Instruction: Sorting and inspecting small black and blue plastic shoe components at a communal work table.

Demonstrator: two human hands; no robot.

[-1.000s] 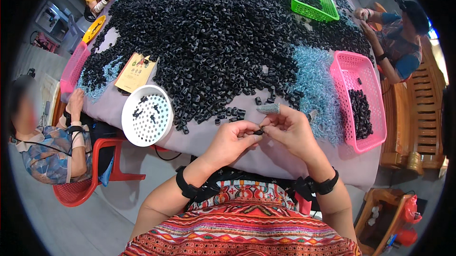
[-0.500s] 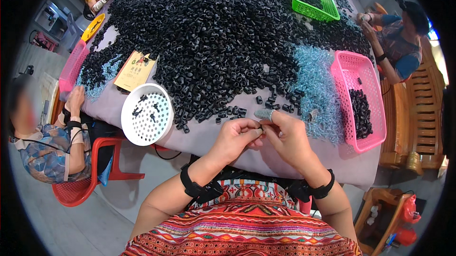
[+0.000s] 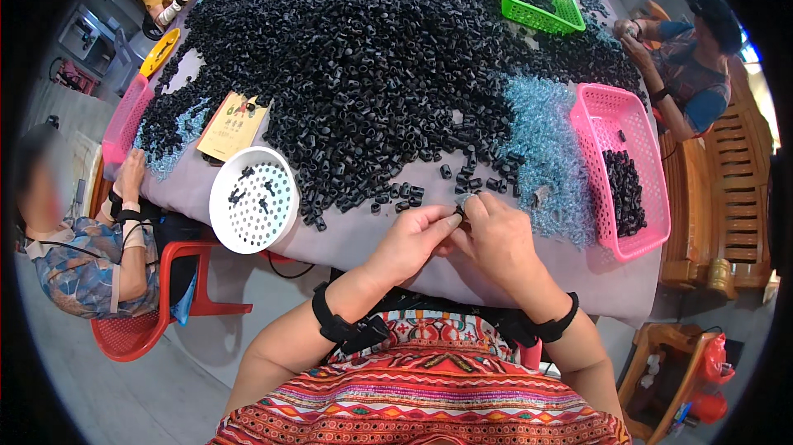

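Close together over the table's near edge, my left hand [image 3: 413, 238] and my right hand [image 3: 498, 238] both pinch at one small dark piece [image 3: 459, 212]. Fingers cover most of it, so its exact shape is hidden. A grey-green cover wraps one fingertip of my right hand. Just beyond my hands lie loose short black plastic tubes [image 3: 408, 191], at the front of a large heap of black tubes [image 3: 372, 73]. To the right of the heap spreads a pile of small clear bluish pieces [image 3: 545, 156].
A pink basket [image 3: 582, 127] holding black parts stands at right, a green basket [image 3: 537, 19] at far right. At left are a white perforated bowl [image 3: 223, 226] with a few black pieces and a yellow booklet [image 3: 231, 133]. Other people sit left, far left and right.
My right hand's fingers have curled in closer, and its covered fingertip now bends down toward the pinched piece. My left hand has barely moved. The view has shifted slightly.
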